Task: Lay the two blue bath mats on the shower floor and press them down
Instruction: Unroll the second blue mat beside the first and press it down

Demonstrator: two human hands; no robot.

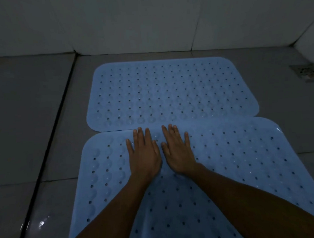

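Note:
Two light blue perforated bath mats lie flat on the grey tiled shower floor. The far mat (171, 92) sits near the back wall. The near mat (247, 159) lies just in front of it, their long edges touching or slightly overlapping. My left hand (143, 156) and my right hand (178, 152) lie side by side, palms down with straight fingers, on the near mat's far edge. The fingertips reach almost to the seam between the mats. My forearms cover part of the near mat's middle.
A square metal floor drain (307, 72) sits at the far right by the wall. Pale tiled walls (146, 18) close the back and right side. A dark groove (49, 147) runs along the floor at the left, with bare tiles beyond it.

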